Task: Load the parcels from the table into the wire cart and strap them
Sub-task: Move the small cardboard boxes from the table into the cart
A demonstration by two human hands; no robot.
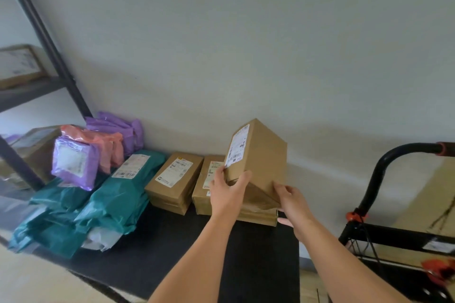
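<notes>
Left hand [227,194] and right hand [293,202] both grip one tilted cardboard box [261,155] above stacked boxes [258,216].

Wire cart [394,235] cut off at right edge; shelf box [19,66] blurred; parcel labels [237,146] unreadable

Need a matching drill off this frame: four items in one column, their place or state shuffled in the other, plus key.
Items
1. tilted cardboard box
2. teal bags
3. purple mailer with white label
4. cart handle

Places or states
A. black and curved, at the right of the view, off the table
B. lying on the left part of the table, partly under other parcels
C. gripped by the left hand and right hand
D. propped up on top of the pile at the left

Pairs: 1-C, 2-B, 3-D, 4-A
</notes>
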